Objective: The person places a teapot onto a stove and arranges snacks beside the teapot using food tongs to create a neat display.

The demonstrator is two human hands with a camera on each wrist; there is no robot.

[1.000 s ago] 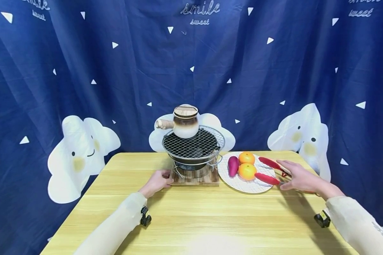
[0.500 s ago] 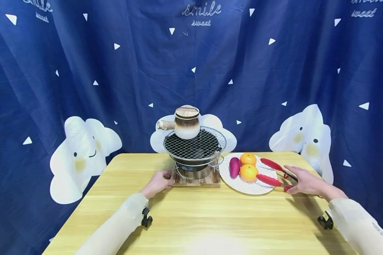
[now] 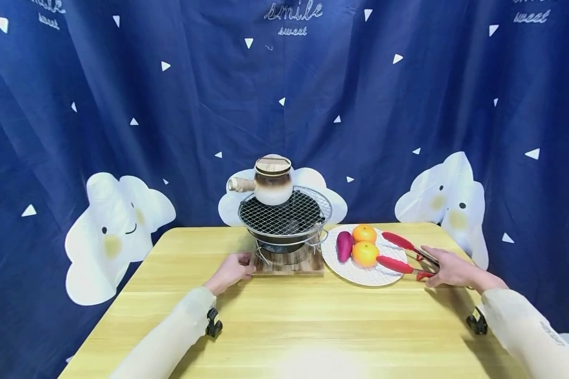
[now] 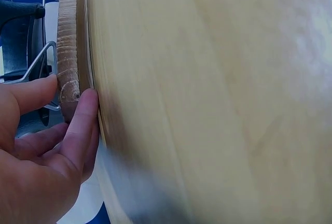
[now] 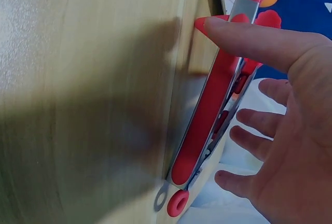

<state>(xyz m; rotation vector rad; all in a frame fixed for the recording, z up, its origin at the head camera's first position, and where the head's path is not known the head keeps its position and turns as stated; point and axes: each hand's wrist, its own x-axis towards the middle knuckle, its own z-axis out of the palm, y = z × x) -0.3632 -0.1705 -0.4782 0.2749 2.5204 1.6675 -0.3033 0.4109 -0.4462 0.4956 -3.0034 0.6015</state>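
Observation:
In the head view my left hand [image 3: 231, 271] is at the left front corner of a wooden board [image 3: 308, 267]. The left wrist view shows thumb and fingers pinching that board's edge [image 4: 67, 42]. On it stands a black tabletop grill [image 3: 284, 239] with a wire rack, bearing a side-handled clay pot [image 3: 273, 187] with a wooden lid. My right hand [image 3: 450, 268] is over the handles of red-tipped metal tongs [image 5: 212, 115]. Its thumb overlaps one tong arm; the other fingers are spread and loosely bent, holding nothing. The tongs' red tips [image 3: 394, 264] lie spread over a plate.
The white plate [image 3: 360, 279] stands right of the grill. It holds two oranges [image 3: 365, 254] and a purple oblong vegetable [image 3: 344, 246]. The pale wooden table [image 3: 284, 321] ends at a blue curtain [image 3: 208, 105] with cloud prints.
My right hand has drawn back to the right along the tongs, showing more of their metal arms. My left hand stays at the board; the head view has shifted slightly.

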